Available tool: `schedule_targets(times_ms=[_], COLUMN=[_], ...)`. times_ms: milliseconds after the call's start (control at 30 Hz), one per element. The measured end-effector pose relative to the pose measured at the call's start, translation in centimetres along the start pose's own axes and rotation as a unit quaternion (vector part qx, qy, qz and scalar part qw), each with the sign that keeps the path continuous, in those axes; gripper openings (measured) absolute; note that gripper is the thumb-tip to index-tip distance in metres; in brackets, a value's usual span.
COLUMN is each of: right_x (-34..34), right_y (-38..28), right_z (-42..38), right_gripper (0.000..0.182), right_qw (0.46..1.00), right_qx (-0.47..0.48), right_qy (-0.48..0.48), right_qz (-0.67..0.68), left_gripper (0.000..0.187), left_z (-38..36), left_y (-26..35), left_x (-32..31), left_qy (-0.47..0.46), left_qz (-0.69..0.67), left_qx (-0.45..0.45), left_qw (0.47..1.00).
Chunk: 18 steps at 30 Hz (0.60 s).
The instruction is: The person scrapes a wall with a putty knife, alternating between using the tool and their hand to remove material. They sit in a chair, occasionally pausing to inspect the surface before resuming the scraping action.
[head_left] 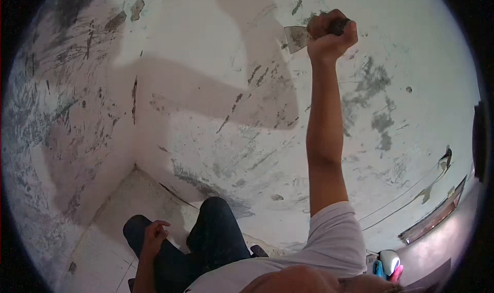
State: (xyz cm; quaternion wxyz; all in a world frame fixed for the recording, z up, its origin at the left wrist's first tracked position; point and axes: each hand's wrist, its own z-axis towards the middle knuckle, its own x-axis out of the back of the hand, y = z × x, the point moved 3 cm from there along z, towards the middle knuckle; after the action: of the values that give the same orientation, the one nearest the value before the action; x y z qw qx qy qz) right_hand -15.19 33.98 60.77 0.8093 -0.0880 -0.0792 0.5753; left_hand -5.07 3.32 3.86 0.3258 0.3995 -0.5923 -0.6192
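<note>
A: What does the right hand [332,35] hold?

B: A scraper [296,39]. The fingers are clamped around its dark handle [338,26], arm stretched up to a pale, scuffed wall [206,51].

A: How is such a stroke best made?

B: As a judgement: blade laid at a shallow angle, its whole edge meeting the wall evenly, with short, steady pushes and light pressure, so no corner gouges the surface. Whether the edge touches the wall is hard to tell.

A: And where does the scraper lie from the grip?

B: Its handle is inside the right fist; its blade juts out to the left. Slanted dark marks [262,75] sit below and left of the grip, a grey patch [380,76] below and right.

A: The left hand [155,236]?

B: Far below the grip, near the left knee [135,230], fingers loosely parted, seemingly holding nothing.
</note>
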Motion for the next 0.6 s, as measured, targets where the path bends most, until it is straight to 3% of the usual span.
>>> schedule_targets(times_ms=[67, 167, 200, 267, 300, 333, 367, 433, 467, 533, 600], right_x=[1.4, 3.4, 2.5, -1.4, -1.5, -1.5, -1.5, -1.4, -1.6, -3.2, -2.3], right_y=[0.2, -1.3, -1.1, -0.5, -0.9, -2.6, -1.8, -0.2, 0.1, -1.9, -4.4], right_z=[1.4, 3.0, 2.2, 1.2, 1.4, 1.7, 2.7, 3.0, 2.7, 2.2, 3.1], right_gripper=[0.049, 0.052, 0.052, 0.052, 0.050, 0.048, 0.048, 0.046, 0.046, 0.048, 0.051], right_qw=[0.999, 0.971, 0.971, 0.995, 0.992, 0.996, 0.996, 0.999, 0.992, 0.984, 0.986], right_qx=[0.001, -0.037, -0.040, -0.001, -0.018, -0.046, -0.041, -0.040, 0.015, -0.003, -0.051], right_qy=[-0.045, 0.004, 0.008, -0.092, -0.127, -0.003, -0.012, -0.005, -0.101, -0.170, -0.018], right_qz=[-0.024, 0.238, 0.235, -0.036, 0.015, 0.079, 0.082, -0.031, -0.077, -0.045, 0.156], left_gripper=[0.019, 0.020, 0.020, 0.020, 0.020, 0.020, 0.020, 0.020, 0.020, 0.019, 0.018], left_z=[0.1, 0.4, 0.1, 0.0, 0.2, 0.1, 0.4, -0.3, -0.3, 0.2, 0.0], left_y=[0.3, 0.3, 0.4, -0.5, -0.4, -0.4, -0.2, 0.6, 1.5, 1.9, 0.2], left_x=[-0.2, -0.4, -0.2, -0.2, -0.1, -0.1, -0.3, -0.8, -0.8, -0.4, -0.6], left_qy=[0.004, 0.004, -0.003, -0.009, -0.018, -0.018, -0.015, -0.015, -0.024, -0.022, -0.039], left_qz=[0.002, 0.004, 0.018, 0.013, 0.007, 0.006, 0.007, 0.011, 0.019, 0.027, 0.011], left_qx=[-0.010, -0.034, -0.047, -0.030, -0.012, -0.013, -0.019, -0.014, -0.015, -0.029, -0.047], left_qw=[1.000, 0.999, 0.999, 0.999, 1.000, 1.000, 1.000, 1.000, 0.999, 0.999, 0.998])
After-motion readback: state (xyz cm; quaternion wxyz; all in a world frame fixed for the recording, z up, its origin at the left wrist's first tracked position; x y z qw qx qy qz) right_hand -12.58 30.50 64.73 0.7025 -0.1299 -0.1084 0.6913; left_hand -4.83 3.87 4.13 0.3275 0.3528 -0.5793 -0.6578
